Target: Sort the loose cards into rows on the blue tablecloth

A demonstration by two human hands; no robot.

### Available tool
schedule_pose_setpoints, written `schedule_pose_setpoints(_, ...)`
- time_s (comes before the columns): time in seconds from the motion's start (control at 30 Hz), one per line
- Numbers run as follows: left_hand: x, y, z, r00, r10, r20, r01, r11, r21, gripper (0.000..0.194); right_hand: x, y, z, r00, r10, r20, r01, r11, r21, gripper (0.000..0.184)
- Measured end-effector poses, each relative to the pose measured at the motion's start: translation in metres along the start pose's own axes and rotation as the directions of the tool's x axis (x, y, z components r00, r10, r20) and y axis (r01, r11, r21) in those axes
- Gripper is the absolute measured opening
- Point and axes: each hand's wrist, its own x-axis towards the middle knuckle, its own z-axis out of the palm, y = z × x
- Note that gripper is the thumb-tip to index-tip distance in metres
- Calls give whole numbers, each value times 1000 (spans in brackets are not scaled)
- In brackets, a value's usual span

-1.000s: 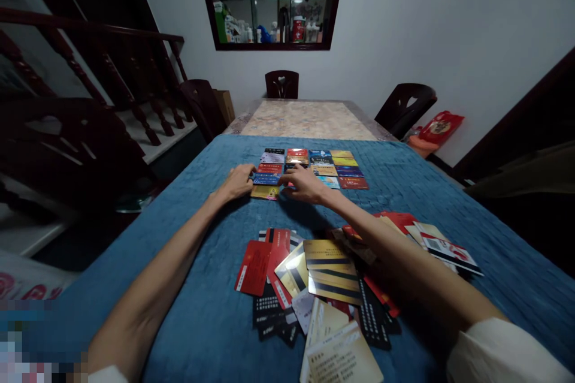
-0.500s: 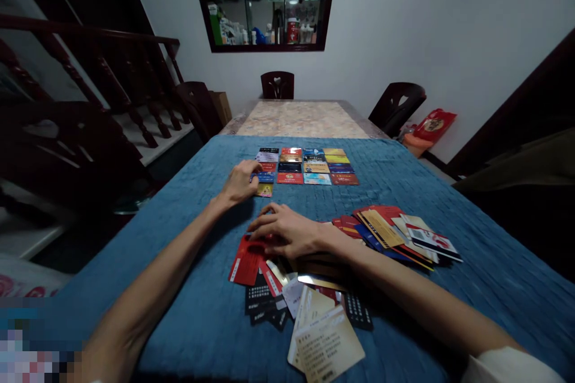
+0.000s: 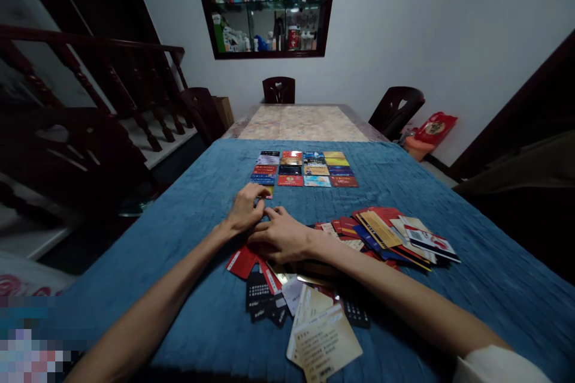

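Four columns of cards [image 3: 291,171] lie face up on the blue cloth [image 3: 197,335], toward its far edge, the cards in each column overlapping. The leftmost column runs black, lilac, red, blue and, nearest, a yellow card [image 3: 271,191] partly hidden by the left hand [image 3: 248,206]. That hand's fingers are curled at the card's near side; whether they pinch it or only rest there, I cannot tell. Just beside it, the right hand [image 3: 287,236] lies palm down over the left part of a loose pile [image 3: 348,227], fingers bent above a red card [image 3: 242,261]; its fingertips are hidden, so I cannot tell if they grip anything. Black cards [image 3: 260,290] and cream cards [image 3: 332,338] stick out below the right hand and forearm. Beyond that forearm the pile spreads rightward, with a tan card [image 3: 380,229] over a blue card [image 3: 368,241], and a white card [image 3: 431,239] with a black stripe near the outer end. Past the cloth, the bare table [image 3: 299,122] shows a marbled top, with chairs [image 3: 279,95] around it and a cabinet [image 3: 269,54] set in the wall behind.
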Motion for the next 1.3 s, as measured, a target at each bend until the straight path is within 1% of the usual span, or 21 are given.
schedule_pose_setpoints(0.13,-2,-2,1,999,-35,5,36,999,-28,25,3,4,5,998,21,-52,-25,997,-67,31)
schedule_pose_setpoints(0.23,-1,-4,-3,998,-69,-7,69,997,-35,25,5,8,10,994,36,-101,-47,992,-118,23)
schedule_pose_setpoints(0.33,-2,-6,-8,995,-104,-10,103,994,-46,24,7,12,13,988,23,-151,-45,989,-144,21)
schedule_pose_setpoints(0.5,-3,-10,-15,987,-159,20,160,984,-78,23,7,21,10,972,10,-234,-52,984,-170,22)
schedule_pose_setpoints(0.6,-3,-11,-19,981,-189,31,191,976,-101,21,5,27,7,958,22,-287,-85,974,-210,18)
schedule_pose_setpoints(0.7,-2,-11,-24,972,-220,83,231,957,-176,20,3,32,6,938,29,-345,-120,962,-244,12)
schedule_pose_setpoints(0.83,-1,-8,-29,954,-244,175,287,912,-292,20,2,35,5,907,21,-420,-151,949,-278,17)
schedule_pose_setpoints(1.07,-1,-5,-29,950,-265,164,309,875,-373,29,-2,41,-2,879,52,-475,-223,924,-310,22)
schedule_pose_setpoints(1.2,-2,-5,-29,941,-279,190,335,849,-409,30,-6,46,-4,872,92,-481,-256,923,-288,23)
schedule_pose_setpoints(1.3,-3,-4,-27,943,-267,200,327,857,-397,29,-8,49,-4,871,115,-477,-266,928,-261,24)
